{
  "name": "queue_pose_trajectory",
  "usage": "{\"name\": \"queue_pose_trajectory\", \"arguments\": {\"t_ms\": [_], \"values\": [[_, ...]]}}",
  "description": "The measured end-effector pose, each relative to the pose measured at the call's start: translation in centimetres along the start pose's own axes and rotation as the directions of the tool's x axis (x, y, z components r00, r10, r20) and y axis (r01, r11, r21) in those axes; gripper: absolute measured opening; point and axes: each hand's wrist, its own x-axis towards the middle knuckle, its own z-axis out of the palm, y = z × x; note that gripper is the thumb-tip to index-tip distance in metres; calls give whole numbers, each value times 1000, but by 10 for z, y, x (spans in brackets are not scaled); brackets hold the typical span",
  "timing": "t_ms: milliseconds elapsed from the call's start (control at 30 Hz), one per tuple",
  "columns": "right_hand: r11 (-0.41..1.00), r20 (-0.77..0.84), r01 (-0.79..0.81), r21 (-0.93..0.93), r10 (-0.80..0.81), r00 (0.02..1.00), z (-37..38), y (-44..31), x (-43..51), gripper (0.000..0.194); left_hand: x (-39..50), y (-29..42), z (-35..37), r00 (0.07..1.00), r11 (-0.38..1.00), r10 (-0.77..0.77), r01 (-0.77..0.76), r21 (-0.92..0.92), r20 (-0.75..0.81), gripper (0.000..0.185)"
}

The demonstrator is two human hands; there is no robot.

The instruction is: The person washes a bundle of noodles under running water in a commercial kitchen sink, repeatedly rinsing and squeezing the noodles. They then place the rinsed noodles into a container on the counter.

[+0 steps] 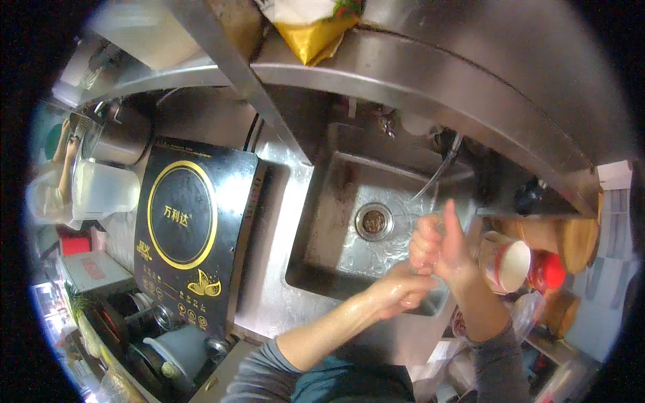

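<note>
My left hand [398, 292] is wet and touches the wrist side of my right hand [438, 247] over the right part of a stainless steel sink [322, 252]. The fingers of my right hand are curled and its thumb points up; whether anything lies inside them cannot be told. The fingers of my left hand are bent beside it. Behind the hands a thin stream of water comes from a tap hose [446, 166] into the sink. The round drain [374, 221] holds some brownish bits. Both forearms are bare below pushed-up grey sleeves.
A black induction cooker [196, 226] stands left of the sink. A steel shelf edge [403, 85] crosses above, with a yellow and white bag [307, 35] on it. Tubs, including a white one [514, 264], and a red lid [552, 270] stand right. Another person's arms [65, 166] show far left.
</note>
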Motion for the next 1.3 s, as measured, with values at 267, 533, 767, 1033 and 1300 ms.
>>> {"name": "queue_pose_trajectory", "arguments": {"t_ms": [267, 533, 767, 1033, 1300], "values": [[924, -582, 117, -365, -324, 746, -6, 37, 18, 35, 41, -22, -20, 719, 351, 661, -42, 935, -216, 21], [902, -765, 226, -367, -431, 478, -73, 86, 48, 29, 69, -35, -94, 672, 148, 653, 338, 930, -348, 26], [769, -749, -126, -627, -550, 369, -83, 117, 54, 33, 39, -19, -79, 646, -78, 613, 622, 780, -454, 28], [-213, 68, -207, -955, -834, 548, 10, 21, 123, 71, -81, 26, -46, 530, -23, 768, 583, 812, -359, 37], [192, -334, -293, -937, -740, 583, 16, -7, 166, 75, -119, 9, -35, 498, 94, 812, 402, 911, -303, 29]]}}
